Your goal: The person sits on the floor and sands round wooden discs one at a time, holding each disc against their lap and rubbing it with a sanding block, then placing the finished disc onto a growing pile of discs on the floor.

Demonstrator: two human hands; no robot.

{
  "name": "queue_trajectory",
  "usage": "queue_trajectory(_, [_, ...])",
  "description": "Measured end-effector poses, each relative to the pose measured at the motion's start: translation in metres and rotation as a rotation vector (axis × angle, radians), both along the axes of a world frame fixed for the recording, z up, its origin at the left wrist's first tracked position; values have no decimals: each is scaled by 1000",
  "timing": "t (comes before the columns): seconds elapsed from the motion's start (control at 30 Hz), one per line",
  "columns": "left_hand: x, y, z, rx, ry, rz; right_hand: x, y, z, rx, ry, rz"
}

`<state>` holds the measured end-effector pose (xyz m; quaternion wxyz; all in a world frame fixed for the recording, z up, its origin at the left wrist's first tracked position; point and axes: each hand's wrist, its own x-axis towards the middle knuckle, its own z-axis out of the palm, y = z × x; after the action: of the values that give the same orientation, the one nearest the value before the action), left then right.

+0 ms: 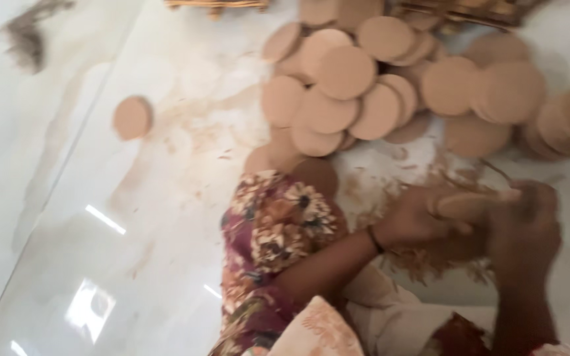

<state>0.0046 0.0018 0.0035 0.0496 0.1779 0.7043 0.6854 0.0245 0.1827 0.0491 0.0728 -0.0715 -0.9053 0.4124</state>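
Far left on the pale floor [67,217] I saw one lone disc [132,117], well apart from the rest. Center-far, a big heap of round tan discs [338,92] overlapped each other, w/ dust and shavings [423,260] spread near it. A flowered knee [275,227] sat near-center.

Right of that, my left hand [417,217] was wrapped around a single disc [473,204], held edge-up just above the shavings. My right hand [522,227] was closed over the disc's right side; pic was blurred, so I couldn't tell if it gripped a tool or only the disc.

My take: the rim was being worked. Best done w/ the left hand clamping firm, disc turned bit by bit, strokes kept short and away from the fingers, over the shavings pile.
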Motion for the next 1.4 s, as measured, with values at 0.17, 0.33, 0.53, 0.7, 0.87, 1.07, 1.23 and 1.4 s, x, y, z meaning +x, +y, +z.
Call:
queue_trajectory(0.17, [-11,-4,-4,20,-151,-179,-15,26,-21,-1098,-417,-106])
queue_trajectory(0.33, [-10,3,2,-379,28,-27,-18,12,-17,-220,-318,-372])
queue_trajectory(0.53, [7,1,-1,-335,197,78,-6,-13,-5,-13,-168,44])
queue_trajectory(0.7, [11,-5,2,273,-87,53,-24,-12,-9,-1164,-551,14])
queue_trajectory(0.87, [2,-16,17,437,-318,138,-21,-20,-26,-1276,-475,-24])
queue_trajectory(1.07, [-9,-23,22,571,-596,366,-7,-6,-21,-802,215,-151])
queue_trajectory(1.23, [-11,-21,8,397,-411,254,-1,-40,-19,-497,126,14])
queue_trajectory(1.4, [-11,-20,4,468,-534,207,-5,-39,-11,-1016,0,-58])
